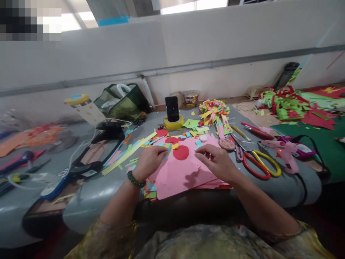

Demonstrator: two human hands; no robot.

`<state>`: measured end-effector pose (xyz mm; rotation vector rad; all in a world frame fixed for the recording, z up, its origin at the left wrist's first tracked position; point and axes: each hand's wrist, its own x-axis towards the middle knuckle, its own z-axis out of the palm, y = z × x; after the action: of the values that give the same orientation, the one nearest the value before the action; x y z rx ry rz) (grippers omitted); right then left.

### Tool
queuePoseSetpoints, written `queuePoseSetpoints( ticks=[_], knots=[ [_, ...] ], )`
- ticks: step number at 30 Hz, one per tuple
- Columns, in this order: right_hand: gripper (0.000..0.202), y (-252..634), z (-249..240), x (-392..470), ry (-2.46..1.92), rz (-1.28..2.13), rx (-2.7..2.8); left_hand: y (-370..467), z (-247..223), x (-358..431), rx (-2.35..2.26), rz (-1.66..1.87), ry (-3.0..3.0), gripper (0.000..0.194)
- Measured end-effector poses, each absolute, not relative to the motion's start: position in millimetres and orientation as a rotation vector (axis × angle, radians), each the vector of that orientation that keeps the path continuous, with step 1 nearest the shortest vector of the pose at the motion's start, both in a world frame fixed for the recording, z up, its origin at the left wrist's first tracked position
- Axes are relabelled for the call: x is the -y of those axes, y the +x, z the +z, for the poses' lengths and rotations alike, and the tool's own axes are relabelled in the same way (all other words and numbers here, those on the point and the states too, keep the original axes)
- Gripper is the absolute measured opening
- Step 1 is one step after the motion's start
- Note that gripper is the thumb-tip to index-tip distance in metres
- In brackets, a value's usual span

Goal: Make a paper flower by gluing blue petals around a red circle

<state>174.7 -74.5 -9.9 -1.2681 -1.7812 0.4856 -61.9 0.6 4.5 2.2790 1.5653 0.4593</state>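
Left hand palm-down, wrist bent inward, green beaded bracelet on it; thumb and fingers bunched toward a small greenish strip, cannot tell whether it is gripped. Right hand arched opposite, fingers curled, thumb and forefinger tips close, just beside a light-blue paper square; contact unclear. Hands well apart, forearms angling in from both sides. Between them, red paper circle lying on pink paper sheet, near edge of sheet overhanging the tabletop. Beyond: coloured paper scraps, phone upright at a yellow tape roll, multicoloured paper rosette to its right. Right of right hand: red-and-yellow-handled scissors, then pink glue gun, orange-red light showing.
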Motion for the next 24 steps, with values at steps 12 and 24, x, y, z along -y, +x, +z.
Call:
queuePoseSetpoints(
  ticks=[12, 24],
  knots=[
    [0.057, 141.2, -20.8, 53.9, -1.320, 0.860, 1.698, -57.1, 11.3, 4.4, -1.034, 0.730, 2.031, 0.034],
    [0.016, 202.9, -18.7, 114.2, -1.389, 0.202, 1.395, -21.8, -17.7, 44.8, -1.006, 0.363, 2.130, 0.020]
  ],
)
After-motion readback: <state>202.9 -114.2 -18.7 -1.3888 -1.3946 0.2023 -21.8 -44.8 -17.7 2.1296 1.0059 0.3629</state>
